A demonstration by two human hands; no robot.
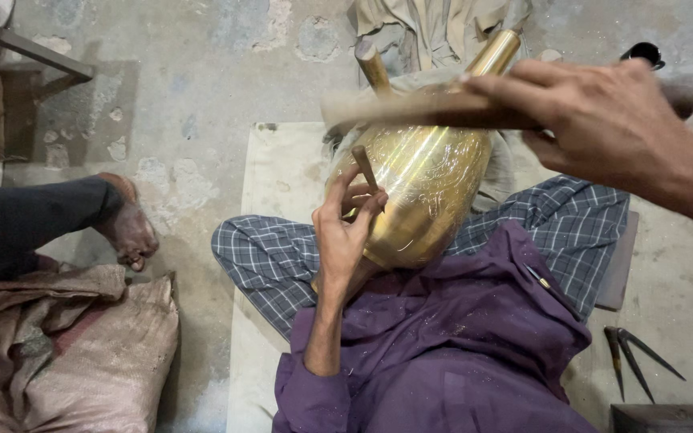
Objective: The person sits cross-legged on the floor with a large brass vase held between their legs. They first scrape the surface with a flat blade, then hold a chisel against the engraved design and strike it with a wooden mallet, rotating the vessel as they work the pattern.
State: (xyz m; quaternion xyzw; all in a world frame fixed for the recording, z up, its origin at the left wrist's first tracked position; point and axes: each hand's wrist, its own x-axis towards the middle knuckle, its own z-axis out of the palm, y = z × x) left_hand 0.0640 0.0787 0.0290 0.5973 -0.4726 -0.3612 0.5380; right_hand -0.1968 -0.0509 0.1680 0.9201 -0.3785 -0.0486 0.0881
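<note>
Head view: the left hand (pixel 345 232) pinches a chisel (pixel 365 168) against the brass vase (pixel 427 188) on the lap; the right hand (pixel 611 120) grips a raised mallet (pixel 427 108). Engraving appears underway; a square strike seems needed.

I see a shiny golden brass vase (pixel 423 188) with fine engraved floral patterning. My shirt (pixel 451 345) is plain purple, my trousers (pixel 270 261) grey-blue with a pale check. The stick (pixel 435 110) is brown wood. The floor (pixel 194 96) is mottled grey, the sack (pixel 82 353) dusty pinkish-brown, the mat (pixel 278 172) off-white.
</note>
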